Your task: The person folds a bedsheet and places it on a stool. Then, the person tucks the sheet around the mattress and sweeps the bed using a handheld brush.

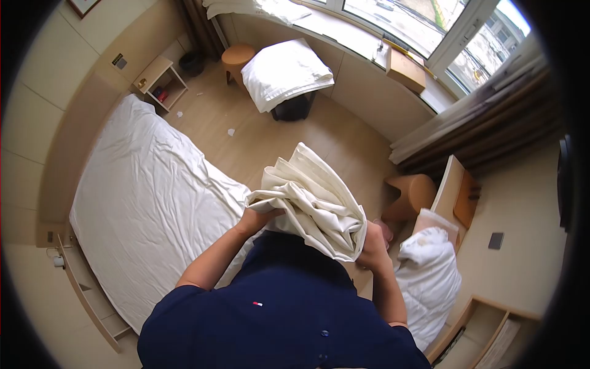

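Observation:
A bunched cream-white bed sheet (313, 200) is held up in front of my body, gathered in loose folds. My left hand (261, 218) grips its left side, with the fingers partly hidden under the cloth. At the opposite edge, my right hand (373, 247) is closed on the fabric, and its fingertips are largely covered. To my left lies a bed (153, 209) spread with a wrinkled white sheet. A crumpled white quilt (427, 277) is heaped to my right, close to my right forearm.
Folded white bedding (286, 71) rests on a dark stool near the window. Beside it stands a round brown stool (238, 55); another brown stool (410, 195) is by the desk (447, 187). A nightstand (163, 83) adjoins the bed. Paper scraps (231, 132) lie on the floor.

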`<state>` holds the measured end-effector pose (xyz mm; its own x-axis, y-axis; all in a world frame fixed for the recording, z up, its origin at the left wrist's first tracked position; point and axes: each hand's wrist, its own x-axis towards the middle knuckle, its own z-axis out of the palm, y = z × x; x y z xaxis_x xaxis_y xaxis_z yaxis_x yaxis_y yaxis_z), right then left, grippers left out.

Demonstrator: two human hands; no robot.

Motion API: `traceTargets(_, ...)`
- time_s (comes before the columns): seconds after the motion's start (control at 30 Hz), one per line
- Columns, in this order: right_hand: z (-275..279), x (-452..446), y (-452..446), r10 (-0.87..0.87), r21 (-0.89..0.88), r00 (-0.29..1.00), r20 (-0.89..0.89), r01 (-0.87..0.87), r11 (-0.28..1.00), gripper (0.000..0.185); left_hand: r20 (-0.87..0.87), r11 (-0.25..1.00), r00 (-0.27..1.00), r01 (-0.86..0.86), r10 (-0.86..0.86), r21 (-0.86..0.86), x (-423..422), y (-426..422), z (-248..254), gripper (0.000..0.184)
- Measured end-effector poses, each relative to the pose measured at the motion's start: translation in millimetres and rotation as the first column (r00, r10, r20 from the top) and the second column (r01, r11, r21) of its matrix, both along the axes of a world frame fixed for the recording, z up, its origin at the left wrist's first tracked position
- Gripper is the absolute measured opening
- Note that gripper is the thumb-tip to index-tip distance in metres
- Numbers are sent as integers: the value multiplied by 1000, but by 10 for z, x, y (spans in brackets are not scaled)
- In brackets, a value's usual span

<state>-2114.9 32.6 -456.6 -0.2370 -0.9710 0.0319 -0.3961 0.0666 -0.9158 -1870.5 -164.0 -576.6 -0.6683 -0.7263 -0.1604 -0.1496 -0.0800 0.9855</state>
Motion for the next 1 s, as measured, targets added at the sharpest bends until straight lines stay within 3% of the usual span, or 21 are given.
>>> traceTargets(0.2, -16, -981, -1745, 73, 111, 992, -103, -61, 992, 32, -90, 978, 983, -144, 158, 150, -993, -1453, -6, 50)
traceTargets(0.23, 30, -1063, -2031, 75, 103, 991, -106, -64, 993, 32, -117, 983, 978, -168, 175, 72, -1060, -1671, 42, 49)
traceTargets(0.4, 98, -1675, -3410, 206, 31, 977, -60, -205, 978, 33, -137, 949, 940, -299, 312, 103, -1479, -2792, 341, 49)
traceTargets(0.57, -189, -2208, -4595, 375, -76, 919, 121, -368, 927, 35, -84, 885, 889, -456, 449, -97, -1849, -3862, 516, 42)
traceTargets(0.67, -375, -2609, -5379, 433, -130, 858, 275, -413, 901, 32, -19, 867, 887, -455, 461, -205, -2163, -4591, 652, 45)
traceTargets(0.7, -437, -2746, -5653, 443, -185, 868, 223, -408, 894, 32, -25, 850, 878, -469, 477, -242, -2291, -4846, 783, 44)
traceTargets(0.73, -508, -2921, -5931, 452, -244, 876, 170, -407, 880, 31, -80, 799, 857, -506, 510, -325, -2541, -5096, 921, 22)
traceTargets(0.77, -559, -3102, -6205, 455, -301, 882, 121, -405, 864, 31, 43, 785, 860, -443, 509, -432, -2672, -5447, 874, 22)
traceTargets(0.8, -593, -3316, -6424, 432, -236, 891, 138, -394, 888, 41, 115, 767, 848, -400, 517, -502, -2961, -5730, 1042, 24)
traceTargets(0.83, -580, -3506, -6624, 349, -84, 864, 364, -343, 936, 45, 141, 798, 856, -388, 497, -461, -3239, -6061, 1079, 26)
traceTargets(0.9, -893, -3847, -7020, 138, -89, 808, 573, -106, 990, 49, 161, 737, 836, -353, 525, -576, -3855, -6620, 1080, 35)
traceTargets(0.93, -1007, -4018, -7211, 25, 28, 707, 707, -63, 998, 52, 162, 675, 789, -377, 592, -634, -4156, -6837, 1004, 45)
traceTargets(0.97, -1284, -4198, -7361, -77, 117, 650, 756, -19, 993, 55, 166, 501, 726, -273, 668, -821, -4390, -7038, 841, 57)
traceTargets(1.0, -1553, -4376, -7513, -182, 206, 581, 793, 26, 978, 59, 169, 437, 685, -238, 709, -868, -4611, -7159, 630, 65)
